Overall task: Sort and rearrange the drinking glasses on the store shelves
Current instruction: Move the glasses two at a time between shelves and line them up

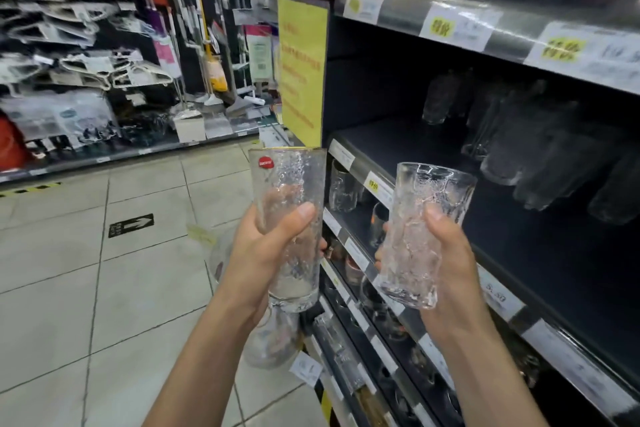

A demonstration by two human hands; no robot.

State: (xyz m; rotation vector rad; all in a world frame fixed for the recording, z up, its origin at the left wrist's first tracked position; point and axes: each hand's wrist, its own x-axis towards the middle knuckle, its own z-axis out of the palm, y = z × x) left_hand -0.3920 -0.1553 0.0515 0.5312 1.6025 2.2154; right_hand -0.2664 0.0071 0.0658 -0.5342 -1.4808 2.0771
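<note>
Holding glasses (287, 177), shelf edge (377, 188) beside (open floor (104, 270))

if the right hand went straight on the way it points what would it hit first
Likely the price-tag rail just ahead, met first by the textured glass that the right hand holds; depth is unclear.

You hold two clear textured glasses upright: the tall red-stickered glass (287, 218) left, the shorter glass (420, 236) right, before the shelves (519, 253).

Left hand (273, 246), left of shelf unit (433, 21): bare, slim, short rounded thumbnail (306, 210). Right hand (446, 253), before shelf unit: bare, same short nail. Both forearms (207, 357) bare down to frame edge.
</note>
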